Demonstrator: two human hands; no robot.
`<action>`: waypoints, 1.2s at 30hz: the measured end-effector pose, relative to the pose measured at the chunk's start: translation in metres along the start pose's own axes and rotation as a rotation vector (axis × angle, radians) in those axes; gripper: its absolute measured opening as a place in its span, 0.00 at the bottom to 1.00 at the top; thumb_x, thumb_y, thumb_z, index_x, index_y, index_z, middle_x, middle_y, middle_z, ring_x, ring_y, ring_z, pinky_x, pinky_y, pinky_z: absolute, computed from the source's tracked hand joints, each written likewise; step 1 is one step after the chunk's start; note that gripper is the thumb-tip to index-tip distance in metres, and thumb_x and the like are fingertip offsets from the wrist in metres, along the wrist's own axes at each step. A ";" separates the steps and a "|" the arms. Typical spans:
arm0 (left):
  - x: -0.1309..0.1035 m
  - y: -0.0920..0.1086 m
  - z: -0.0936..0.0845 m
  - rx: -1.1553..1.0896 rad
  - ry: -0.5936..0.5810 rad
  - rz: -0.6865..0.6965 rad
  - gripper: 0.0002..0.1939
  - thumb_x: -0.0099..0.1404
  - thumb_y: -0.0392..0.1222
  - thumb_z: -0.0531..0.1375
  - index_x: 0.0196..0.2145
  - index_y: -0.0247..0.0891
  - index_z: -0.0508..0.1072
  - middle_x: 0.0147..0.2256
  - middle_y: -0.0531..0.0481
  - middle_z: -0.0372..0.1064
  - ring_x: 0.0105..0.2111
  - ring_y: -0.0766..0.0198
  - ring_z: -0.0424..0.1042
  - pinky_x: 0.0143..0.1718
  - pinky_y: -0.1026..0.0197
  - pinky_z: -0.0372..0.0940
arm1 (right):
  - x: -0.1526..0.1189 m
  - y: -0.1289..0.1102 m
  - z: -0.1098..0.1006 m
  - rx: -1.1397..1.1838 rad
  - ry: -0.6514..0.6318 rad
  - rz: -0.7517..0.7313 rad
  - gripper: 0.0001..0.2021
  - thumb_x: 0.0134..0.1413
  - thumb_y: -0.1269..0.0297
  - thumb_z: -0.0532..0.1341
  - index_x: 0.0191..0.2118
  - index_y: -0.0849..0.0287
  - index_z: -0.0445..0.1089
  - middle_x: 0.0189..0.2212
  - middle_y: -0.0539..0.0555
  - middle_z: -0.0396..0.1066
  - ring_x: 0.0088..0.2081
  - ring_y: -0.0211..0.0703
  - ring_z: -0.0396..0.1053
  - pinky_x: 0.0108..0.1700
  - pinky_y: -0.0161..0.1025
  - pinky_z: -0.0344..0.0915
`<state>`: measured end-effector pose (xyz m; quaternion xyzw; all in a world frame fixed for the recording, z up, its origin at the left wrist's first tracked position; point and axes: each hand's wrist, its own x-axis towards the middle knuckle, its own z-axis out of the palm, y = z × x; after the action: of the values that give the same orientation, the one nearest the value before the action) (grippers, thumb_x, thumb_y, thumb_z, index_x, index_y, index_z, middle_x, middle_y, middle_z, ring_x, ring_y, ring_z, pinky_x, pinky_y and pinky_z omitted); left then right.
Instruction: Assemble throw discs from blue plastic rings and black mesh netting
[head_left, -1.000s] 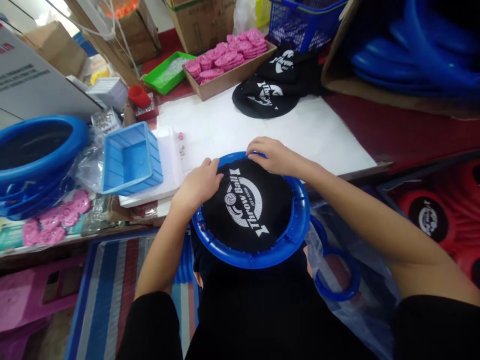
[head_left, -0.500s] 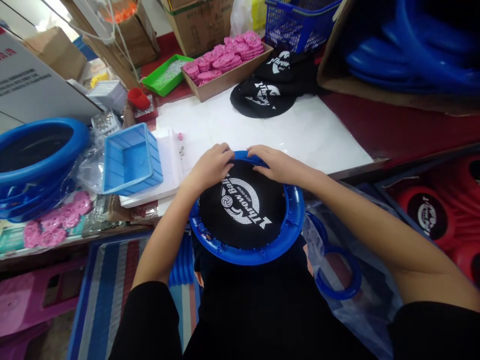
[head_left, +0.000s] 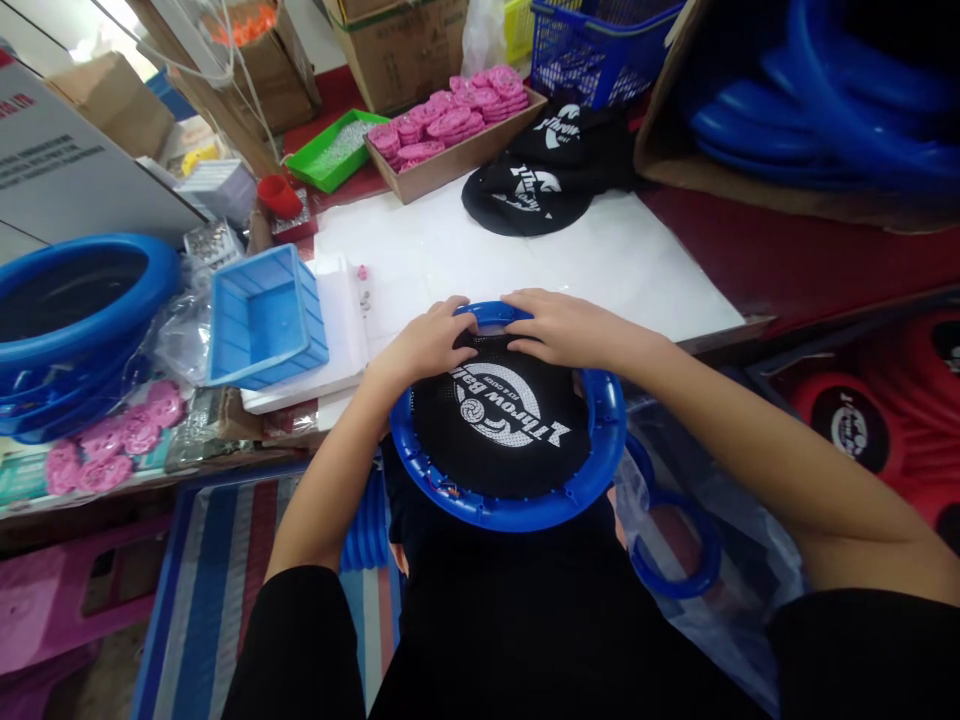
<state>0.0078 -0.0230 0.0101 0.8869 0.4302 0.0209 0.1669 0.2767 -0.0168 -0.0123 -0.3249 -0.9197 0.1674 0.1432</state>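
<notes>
A round blue plastic ring frame (head_left: 517,512) rests on my lap against the table edge, tilted toward me. Black mesh fabric (head_left: 487,460) printed with "Throw Ball" in white spans its inside. My left hand (head_left: 435,340) grips the far rim at its left, thumb over the fabric and fingers on the outer edge. On the same rim, a little to the right, my right hand (head_left: 551,325) holds on with its thumb at the fabric's edge. Between the hands a short stretch of blue rim shows. Small coloured bits lie in the ring's near-left groove.
A blue bin (head_left: 266,315) stands at the left beside stacked blue rings (head_left: 82,300). Printed black fabric discs (head_left: 529,195) lie on the white sheet (head_left: 420,240). Behind are a box of pink discs (head_left: 450,115) and a green tray (head_left: 334,150). A carton of blue rings (head_left: 795,110) is right.
The ring and its fabric have shifted slightly to the right and turned a little. Both hands stay on the far rim, and more of the blue rim shows between them.
</notes>
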 end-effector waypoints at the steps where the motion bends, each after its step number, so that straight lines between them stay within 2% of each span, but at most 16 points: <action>1: -0.001 0.001 -0.001 -0.018 -0.005 -0.007 0.17 0.70 0.45 0.64 0.54 0.38 0.77 0.68 0.37 0.61 0.65 0.44 0.67 0.66 0.44 0.65 | -0.004 -0.003 0.001 -0.002 0.014 0.024 0.13 0.68 0.61 0.61 0.49 0.56 0.82 0.66 0.64 0.70 0.70 0.67 0.62 0.72 0.69 0.58; 4: 0.001 0.006 -0.004 -0.044 -0.047 -0.001 0.18 0.69 0.53 0.66 0.50 0.39 0.79 0.63 0.38 0.66 0.61 0.44 0.69 0.63 0.45 0.67 | -0.009 -0.006 0.005 0.077 0.039 0.091 0.08 0.65 0.60 0.65 0.42 0.55 0.81 0.65 0.64 0.71 0.67 0.67 0.65 0.69 0.68 0.64; 6: 0.004 0.008 -0.005 -0.040 -0.080 0.021 0.19 0.71 0.57 0.63 0.48 0.40 0.81 0.60 0.39 0.68 0.59 0.44 0.69 0.63 0.44 0.67 | -0.009 -0.003 0.006 0.147 0.054 0.118 0.04 0.61 0.61 0.67 0.38 0.54 0.78 0.64 0.63 0.72 0.65 0.65 0.68 0.67 0.67 0.66; 10: 0.012 0.002 -0.007 -0.060 -0.094 0.107 0.15 0.75 0.47 0.57 0.48 0.39 0.81 0.61 0.38 0.68 0.59 0.48 0.71 0.64 0.45 0.65 | -0.006 0.005 0.003 0.287 0.112 0.129 0.05 0.60 0.58 0.66 0.35 0.53 0.75 0.59 0.60 0.76 0.62 0.60 0.72 0.67 0.63 0.66; 12: 0.015 -0.004 -0.010 -0.127 -0.070 0.130 0.11 0.72 0.43 0.58 0.45 0.39 0.80 0.56 0.40 0.73 0.54 0.52 0.73 0.61 0.48 0.67 | -0.007 0.006 -0.001 0.379 0.118 0.128 0.08 0.62 0.55 0.65 0.36 0.53 0.76 0.59 0.60 0.77 0.61 0.58 0.74 0.66 0.61 0.66; 15: 0.016 -0.010 -0.013 -0.244 -0.033 0.137 0.07 0.69 0.42 0.61 0.40 0.40 0.79 0.46 0.44 0.77 0.49 0.55 0.75 0.57 0.51 0.68 | -0.008 0.004 -0.005 0.481 0.099 0.150 0.10 0.63 0.54 0.63 0.37 0.53 0.76 0.58 0.59 0.79 0.58 0.57 0.76 0.65 0.60 0.66; 22: 0.009 -0.011 -0.010 -0.525 0.051 -0.002 0.09 0.68 0.43 0.61 0.38 0.39 0.80 0.46 0.46 0.80 0.45 0.59 0.77 0.53 0.55 0.71 | -0.009 -0.003 -0.004 0.544 0.167 0.248 0.09 0.62 0.55 0.62 0.35 0.53 0.74 0.55 0.59 0.80 0.54 0.56 0.77 0.59 0.59 0.70; 26: 0.011 -0.009 -0.004 -0.553 0.085 -0.056 0.10 0.68 0.43 0.60 0.41 0.39 0.81 0.46 0.46 0.80 0.45 0.59 0.77 0.52 0.55 0.72 | -0.007 -0.004 0.000 0.451 0.193 0.230 0.09 0.63 0.57 0.60 0.34 0.53 0.73 0.53 0.58 0.81 0.52 0.54 0.77 0.59 0.58 0.70; 29: 0.015 -0.006 0.001 -0.529 0.124 -0.115 0.09 0.67 0.42 0.61 0.39 0.38 0.81 0.45 0.45 0.80 0.45 0.58 0.77 0.53 0.54 0.71 | -0.005 -0.003 0.001 0.411 0.197 0.212 0.09 0.63 0.59 0.59 0.34 0.52 0.74 0.52 0.58 0.81 0.52 0.54 0.77 0.59 0.57 0.70; 32: 0.021 -0.005 0.002 -0.519 0.088 -0.201 0.08 0.64 0.40 0.62 0.35 0.37 0.82 0.40 0.46 0.81 0.42 0.57 0.77 0.53 0.52 0.71 | -0.003 -0.002 0.001 0.393 0.188 0.189 0.09 0.63 0.59 0.59 0.32 0.52 0.73 0.52 0.58 0.81 0.52 0.55 0.76 0.60 0.57 0.69; 36: 0.033 -0.008 -0.005 -0.539 -0.023 -0.295 0.06 0.59 0.38 0.64 0.32 0.37 0.83 0.34 0.47 0.82 0.39 0.55 0.78 0.50 0.52 0.71 | 0.000 0.000 -0.001 0.398 0.154 0.195 0.09 0.62 0.59 0.59 0.31 0.53 0.73 0.51 0.59 0.80 0.50 0.54 0.76 0.58 0.56 0.70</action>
<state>0.0212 0.0085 0.0091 0.7389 0.5313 0.0999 0.4021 0.2770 -0.0168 -0.0115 -0.3894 -0.8192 0.3331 0.2575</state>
